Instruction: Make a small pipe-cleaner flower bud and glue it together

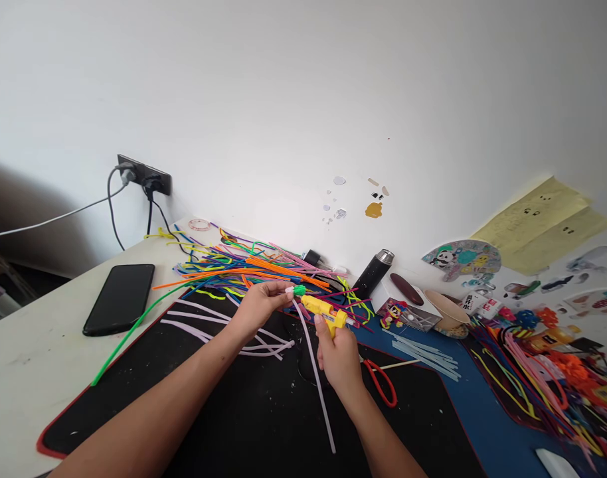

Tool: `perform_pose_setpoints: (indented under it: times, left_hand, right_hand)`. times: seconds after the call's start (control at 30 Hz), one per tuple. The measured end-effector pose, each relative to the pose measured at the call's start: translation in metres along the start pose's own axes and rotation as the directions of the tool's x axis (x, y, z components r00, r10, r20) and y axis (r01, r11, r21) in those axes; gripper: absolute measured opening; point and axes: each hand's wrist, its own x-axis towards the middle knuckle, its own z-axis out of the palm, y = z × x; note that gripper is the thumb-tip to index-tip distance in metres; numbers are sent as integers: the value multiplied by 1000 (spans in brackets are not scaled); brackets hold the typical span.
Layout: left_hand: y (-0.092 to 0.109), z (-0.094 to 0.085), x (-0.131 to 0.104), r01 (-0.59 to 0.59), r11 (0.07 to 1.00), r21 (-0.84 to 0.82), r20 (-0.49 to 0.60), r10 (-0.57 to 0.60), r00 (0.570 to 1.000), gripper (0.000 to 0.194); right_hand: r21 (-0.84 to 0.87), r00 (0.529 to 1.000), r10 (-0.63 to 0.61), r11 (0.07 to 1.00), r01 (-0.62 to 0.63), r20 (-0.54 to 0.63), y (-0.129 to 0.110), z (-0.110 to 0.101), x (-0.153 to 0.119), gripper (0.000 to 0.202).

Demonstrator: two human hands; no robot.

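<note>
My right hand [336, 352] is wrapped around a yellow glue gun [317, 306], whose front end points left toward my other hand. A whitish stick pokes out of its rear. The fingers of my left hand [260, 309] pinch the top of a pale lilac pipe cleaner [313, 372], which hangs down over the black mat. Between the left fingertips and the gun's front is a small green piece [299, 290]; I cannot tell whether it touches the nozzle. More lilac pipe cleaners [204, 332] lie on the mat left of the hands, partly behind my left forearm.
Behind the hands lies a heap of coloured pipe cleaners [263, 265]. A phone [120, 299] rests at left. Red-handled scissors [382, 385], pale sticks [426, 355], a black flask [376, 273] and a tissue box [408, 302] are at right. A wall socket [144, 176] holds plugged cables.
</note>
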Motion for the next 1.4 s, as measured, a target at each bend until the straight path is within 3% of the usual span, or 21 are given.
perform_pose_setpoints:
  times: [0.23,0.47,0.73,0.87,1.13,1.4]
  left_hand:
    - [1,-1,-1,-20,1000,22,-4,20,1000,57]
    - [9,-10,2,-84,996,-29,-103,81,991,57]
    - [12,-8,0,64,990,-128,34,-60,998,44]
    - [13,-7,-2,102,984,-146,79,-91,993,36]
    - [13,-7,-2,129,982,-136,118,-113,987,35]
    - [21,-6,-13,251,962,-108,344,-201,917,40]
  right_hand:
    - [129,992,83,987,-96,100,4,2,-1,72]
    - [372,976,192,903,-217,104,18,0,-6,69]
    - [501,947,286,805,-319,145,35,-10,-4,72]
    - [491,942,276,804,-335,190,42,-8,-10,73]
    - [396,972,150,894,-212,181,55,-6,-16,59]
    - [169,995,83,981,-90,51,59,-8,-11,47]
